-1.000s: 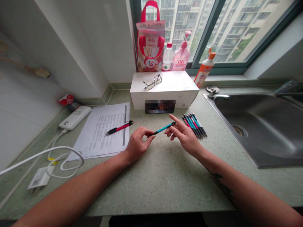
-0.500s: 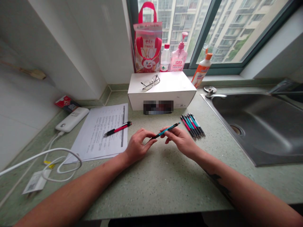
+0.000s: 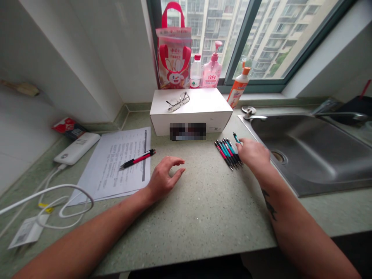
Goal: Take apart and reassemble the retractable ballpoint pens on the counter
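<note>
Speckled green counter, steel sink to the right, white box at the back. At the left hand, parted, released fingers; at the right hand, fingers grasping. Slanted row of pens in red, teal and black. Pinched just right of that row, one teal pen, partly dark, lower part hidden by the hand.

1. This looks like a kitchen, most likely in a home.
2. A stainless-steel sink with a round drain is set into the speckled green tabletop, at the right.
3. A pink pump bottle and an orange-capped squeeze bottle are by the window.
4. Outside the glass rises a multi-storey building with rows of windows.
5. Pale tiled wall flanks the left, and a raised edging follows the tabletop's back.
</note>
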